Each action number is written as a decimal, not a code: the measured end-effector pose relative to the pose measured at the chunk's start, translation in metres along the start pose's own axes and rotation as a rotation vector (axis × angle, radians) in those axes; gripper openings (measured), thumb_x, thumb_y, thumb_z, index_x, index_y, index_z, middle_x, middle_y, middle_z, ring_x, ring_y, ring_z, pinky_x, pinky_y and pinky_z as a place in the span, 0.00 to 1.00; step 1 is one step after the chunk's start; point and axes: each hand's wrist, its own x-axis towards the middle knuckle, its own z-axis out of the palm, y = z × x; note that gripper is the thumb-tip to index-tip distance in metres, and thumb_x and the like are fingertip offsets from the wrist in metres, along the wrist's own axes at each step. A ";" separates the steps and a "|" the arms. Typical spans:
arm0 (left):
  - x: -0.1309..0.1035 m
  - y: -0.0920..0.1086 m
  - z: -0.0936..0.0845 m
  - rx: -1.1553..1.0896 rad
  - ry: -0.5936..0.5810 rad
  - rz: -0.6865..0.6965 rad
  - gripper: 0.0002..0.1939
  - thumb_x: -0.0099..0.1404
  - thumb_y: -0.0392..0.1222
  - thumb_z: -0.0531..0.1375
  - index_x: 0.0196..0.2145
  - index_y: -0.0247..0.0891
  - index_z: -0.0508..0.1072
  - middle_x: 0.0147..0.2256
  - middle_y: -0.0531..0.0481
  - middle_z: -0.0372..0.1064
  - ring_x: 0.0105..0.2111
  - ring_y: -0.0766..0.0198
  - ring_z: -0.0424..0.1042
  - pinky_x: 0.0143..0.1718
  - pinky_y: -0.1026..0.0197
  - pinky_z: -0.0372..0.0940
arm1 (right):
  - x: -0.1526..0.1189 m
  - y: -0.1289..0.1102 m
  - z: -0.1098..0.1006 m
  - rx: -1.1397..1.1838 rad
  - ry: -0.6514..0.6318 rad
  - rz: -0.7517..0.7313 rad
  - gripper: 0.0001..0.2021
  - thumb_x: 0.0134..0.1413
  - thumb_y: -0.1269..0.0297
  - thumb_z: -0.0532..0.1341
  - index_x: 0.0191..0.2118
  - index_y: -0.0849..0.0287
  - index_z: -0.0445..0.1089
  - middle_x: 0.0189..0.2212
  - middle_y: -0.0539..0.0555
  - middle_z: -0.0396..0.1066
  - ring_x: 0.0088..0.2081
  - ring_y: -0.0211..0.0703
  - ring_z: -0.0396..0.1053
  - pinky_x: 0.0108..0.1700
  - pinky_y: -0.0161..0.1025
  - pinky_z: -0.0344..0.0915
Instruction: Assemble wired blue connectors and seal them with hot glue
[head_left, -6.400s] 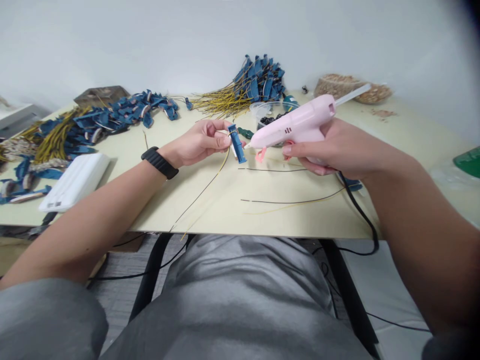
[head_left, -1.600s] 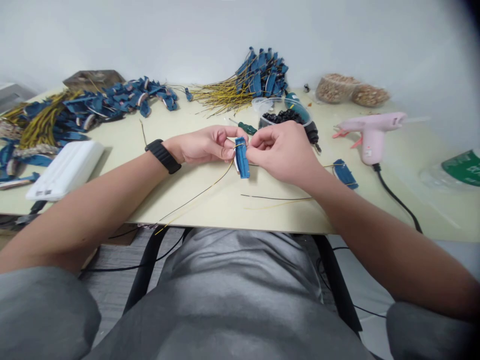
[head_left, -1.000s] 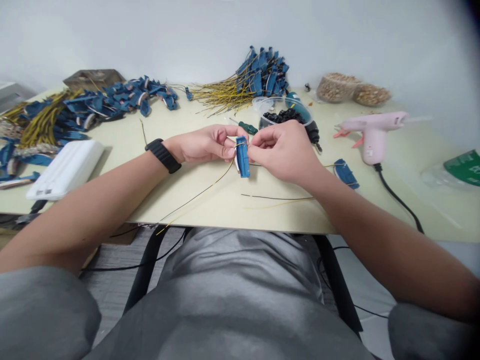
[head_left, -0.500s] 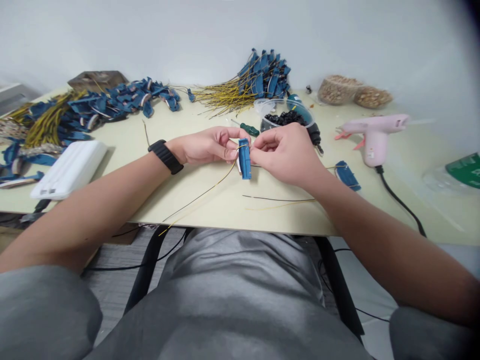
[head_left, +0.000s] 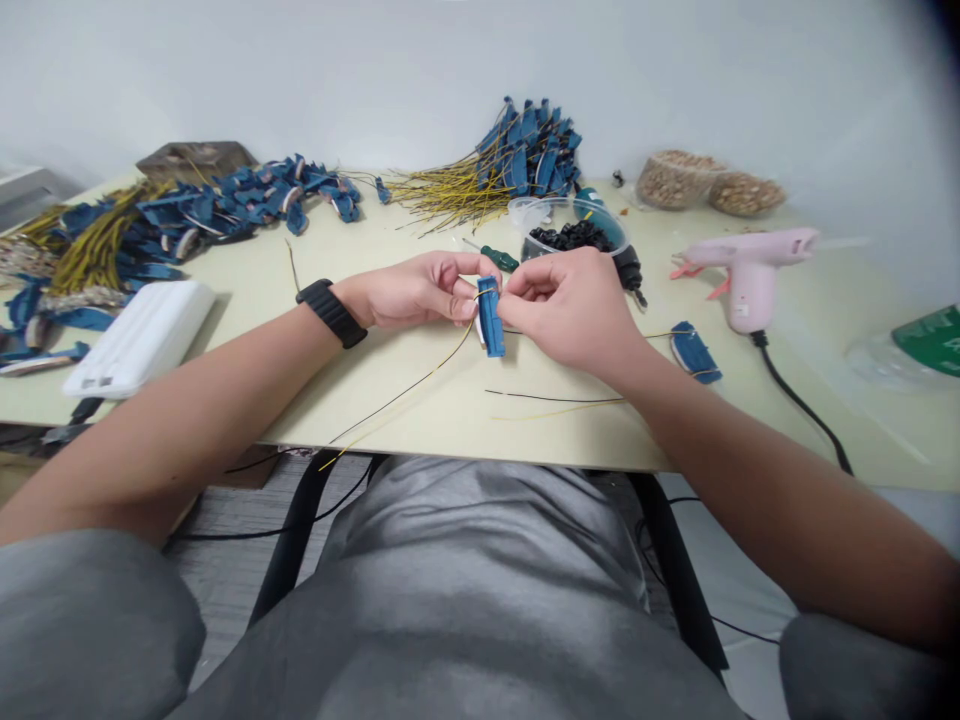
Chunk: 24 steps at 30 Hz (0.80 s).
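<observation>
Between my hands, above the table, is a blue plastic piece [head_left: 491, 322] held nearly upright, its pale side facing left. My left hand [head_left: 431, 290] is closed on its upper left edge with thumb and fingers. A thin black and yellow wire pair [head_left: 420, 378] runs from the piece down to the table's front edge. My right hand [head_left: 566, 305] pinches at the piece's upper right side; whether its fingertips grip the piece or a wire end is hidden. A second blue piece [head_left: 694, 352] with wires lies right of my right wrist.
Behind my hands stand a tub of black parts [head_left: 577, 235] and a green-handled screwdriver [head_left: 499, 259]. A pink glue gun [head_left: 752, 275] is at right, a white power bank [head_left: 139, 340] at left. Wired blue pieces [head_left: 529, 150] are heaped at the back, more blue pieces [head_left: 247, 200] at back left.
Hardly anything differs. The blue piece has tilted very slightly, its lower end shifting a little to the right, and my right fingers have moved minutely.
</observation>
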 end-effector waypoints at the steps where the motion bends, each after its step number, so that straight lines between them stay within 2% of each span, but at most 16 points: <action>1: 0.000 0.000 0.000 -0.002 -0.003 0.003 0.28 0.58 0.47 0.89 0.48 0.38 0.85 0.30 0.52 0.83 0.29 0.65 0.80 0.37 0.64 0.74 | 0.000 0.000 0.001 0.008 0.003 0.002 0.08 0.58 0.74 0.72 0.29 0.56 0.82 0.28 0.54 0.80 0.32 0.46 0.75 0.38 0.44 0.66; 5: -0.001 0.001 0.000 -0.017 0.003 0.016 0.29 0.57 0.48 0.90 0.49 0.38 0.85 0.31 0.52 0.83 0.30 0.65 0.81 0.39 0.63 0.75 | 0.000 0.002 -0.001 0.043 0.016 -0.014 0.08 0.58 0.72 0.73 0.28 0.56 0.80 0.27 0.52 0.79 0.32 0.44 0.72 0.36 0.43 0.64; 9: -0.002 0.002 0.001 -0.014 0.017 0.010 0.32 0.55 0.51 0.90 0.49 0.38 0.84 0.32 0.51 0.84 0.37 0.58 0.87 0.43 0.60 0.78 | 0.001 0.007 -0.005 0.078 0.060 -0.047 0.08 0.58 0.72 0.69 0.28 0.56 0.80 0.25 0.51 0.75 0.30 0.42 0.68 0.35 0.43 0.60; 11: -0.003 0.002 0.000 -0.022 0.022 0.004 0.32 0.55 0.50 0.90 0.49 0.38 0.84 0.34 0.49 0.86 0.38 0.58 0.88 0.44 0.59 0.78 | 0.003 0.012 -0.007 0.068 0.074 -0.060 0.08 0.58 0.71 0.69 0.28 0.56 0.77 0.26 0.51 0.74 0.31 0.42 0.67 0.35 0.43 0.59; 14: -0.004 0.000 -0.003 -0.035 0.031 0.014 0.30 0.56 0.49 0.90 0.50 0.39 0.84 0.36 0.50 0.87 0.39 0.58 0.89 0.46 0.59 0.79 | 0.006 0.020 -0.009 0.060 0.028 -0.065 0.11 0.62 0.69 0.69 0.28 0.56 0.74 0.27 0.52 0.74 0.32 0.42 0.67 0.36 0.43 0.60; 17: -0.005 0.000 -0.003 -0.041 0.026 0.020 0.29 0.58 0.48 0.89 0.50 0.40 0.85 0.35 0.51 0.87 0.39 0.59 0.89 0.47 0.60 0.79 | 0.006 0.024 -0.008 0.099 -0.042 -0.074 0.10 0.66 0.66 0.69 0.30 0.56 0.76 0.28 0.52 0.76 0.33 0.44 0.69 0.37 0.43 0.63; 20: -0.003 0.001 -0.001 -0.048 0.000 0.020 0.28 0.58 0.47 0.89 0.50 0.39 0.84 0.35 0.50 0.87 0.36 0.62 0.87 0.44 0.63 0.78 | 0.005 0.023 -0.007 0.160 -0.103 -0.087 0.07 0.65 0.64 0.71 0.34 0.56 0.80 0.32 0.54 0.81 0.35 0.47 0.75 0.40 0.44 0.69; 24: 0.000 0.000 0.002 -0.061 -0.006 0.030 0.28 0.56 0.46 0.90 0.48 0.39 0.84 0.33 0.51 0.86 0.34 0.64 0.85 0.39 0.65 0.76 | 0.002 0.017 -0.009 0.170 -0.118 -0.067 0.05 0.64 0.63 0.72 0.36 0.55 0.83 0.35 0.56 0.85 0.39 0.50 0.81 0.44 0.45 0.74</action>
